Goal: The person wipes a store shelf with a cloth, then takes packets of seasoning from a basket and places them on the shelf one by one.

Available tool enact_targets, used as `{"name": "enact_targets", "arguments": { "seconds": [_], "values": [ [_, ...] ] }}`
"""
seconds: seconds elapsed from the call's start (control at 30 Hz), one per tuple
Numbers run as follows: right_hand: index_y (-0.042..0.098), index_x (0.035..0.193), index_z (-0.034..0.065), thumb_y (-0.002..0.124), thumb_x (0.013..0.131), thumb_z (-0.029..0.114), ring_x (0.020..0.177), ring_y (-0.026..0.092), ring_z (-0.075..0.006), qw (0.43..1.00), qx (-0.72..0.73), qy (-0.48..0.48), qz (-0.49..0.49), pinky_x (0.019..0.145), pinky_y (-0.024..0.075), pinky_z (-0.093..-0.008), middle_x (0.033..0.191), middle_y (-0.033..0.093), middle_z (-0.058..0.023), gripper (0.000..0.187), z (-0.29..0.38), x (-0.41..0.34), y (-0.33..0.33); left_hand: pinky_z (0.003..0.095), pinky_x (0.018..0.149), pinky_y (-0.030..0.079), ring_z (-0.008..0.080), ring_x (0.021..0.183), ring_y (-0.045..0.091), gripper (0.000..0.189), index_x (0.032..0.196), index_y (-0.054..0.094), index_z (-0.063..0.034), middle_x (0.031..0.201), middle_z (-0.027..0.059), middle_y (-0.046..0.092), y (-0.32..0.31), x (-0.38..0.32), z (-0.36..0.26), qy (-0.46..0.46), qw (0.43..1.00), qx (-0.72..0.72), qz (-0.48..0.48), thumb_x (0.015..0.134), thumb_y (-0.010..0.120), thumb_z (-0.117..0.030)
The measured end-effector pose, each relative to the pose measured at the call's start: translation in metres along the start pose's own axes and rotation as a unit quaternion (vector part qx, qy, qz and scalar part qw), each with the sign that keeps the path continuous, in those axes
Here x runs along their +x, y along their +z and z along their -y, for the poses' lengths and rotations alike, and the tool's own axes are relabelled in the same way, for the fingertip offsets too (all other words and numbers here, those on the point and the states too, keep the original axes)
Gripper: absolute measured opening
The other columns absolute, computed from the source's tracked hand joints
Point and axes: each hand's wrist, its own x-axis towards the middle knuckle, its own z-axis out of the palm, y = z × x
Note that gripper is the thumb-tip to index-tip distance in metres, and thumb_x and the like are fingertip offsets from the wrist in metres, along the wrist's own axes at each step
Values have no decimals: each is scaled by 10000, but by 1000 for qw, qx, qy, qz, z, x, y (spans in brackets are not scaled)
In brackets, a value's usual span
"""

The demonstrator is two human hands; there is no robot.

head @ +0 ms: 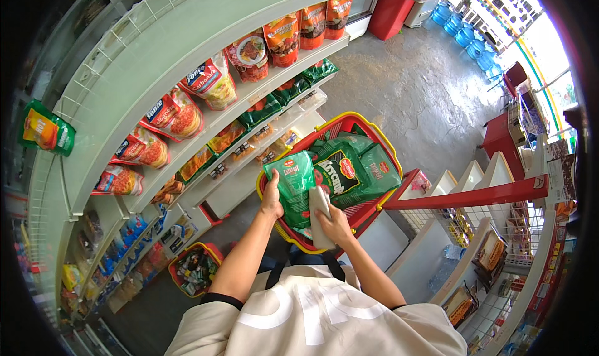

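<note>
My left hand [272, 198] grips a green Del Monte sauce pouch [295, 192] by its left edge, holding it over a red shopping basket with a yellow rim [396, 152]. In my right hand [335, 224] is a folded off-white cloth [320, 229], which meets the pouch's right side. Inside the basket lie several more green pouches. A large ketchup pouch [339, 173] is on top, with another green pouch [380, 169] at its right. The lower part of the basket is partly covered by my hands and the held pouch.
Shelving [220, 117] curves along the left with red pasta sauce pouches [173, 115] and orange ones [283, 38]. One green pouch [47, 128] stands on the upper shelf. A second filled basket [194, 269] sits on the floor. At right are white shelves [421, 248] with a red bar [472, 192].
</note>
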Motion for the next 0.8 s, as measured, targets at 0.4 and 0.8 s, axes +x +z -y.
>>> {"name": "enact_targets", "arguments": {
  "seconds": [0.4, 0.8],
  "values": [
    [587, 1262, 54, 583, 1004, 391, 861, 630, -118, 934, 356, 0, -9, 739, 520, -290, 1012, 666, -38, 425, 75, 2, -54, 489, 999, 485, 315, 1180, 588, 554, 1352, 518, -58, 1297, 136, 605, 39, -32, -50, 144, 963, -225, 32, 1064, 287, -471],
    [581, 1138, -38, 607, 994, 214, 823, 591, -116, 869, 456, -92, -168, 711, 488, -284, 943, 656, -65, 291, 121, 0, 34, 391, 952, 523, 238, 1078, 643, 440, 1290, 542, -18, 1210, 116, 642, 80, -64, -54, 181, 982, -45, 20, 972, 606, -316]
  ]
}}
